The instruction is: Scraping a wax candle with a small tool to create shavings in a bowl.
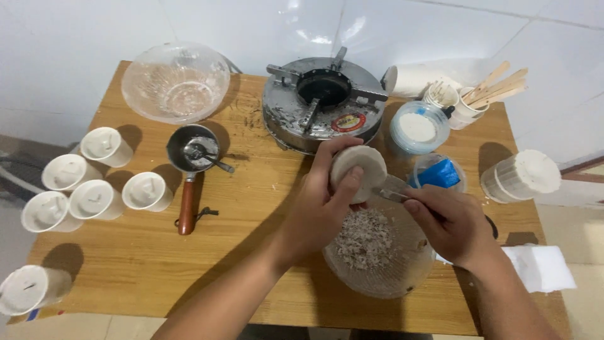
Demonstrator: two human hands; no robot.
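My left hand [327, 201] grips a white wax disc [358, 169] above the shavings bowl [377, 255], near the worktop's [251, 208] front edge. My right hand [450, 223] pinches a blade [391, 194] against it. Open room lies left of the bowl, before the small saucepan [192, 154].

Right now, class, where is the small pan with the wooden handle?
In the head view, the small pan sits left of centre on the table, between the glass bowl and the white cups.

Cups [94, 199] with white fill: 6. Glass bowls [175, 82]: 2. Stove [323, 104]: 1. Small pan [192, 151]: 1. Lidded tubs [418, 128]: 2. Wooden sticks [497, 88]: several, count unclear.
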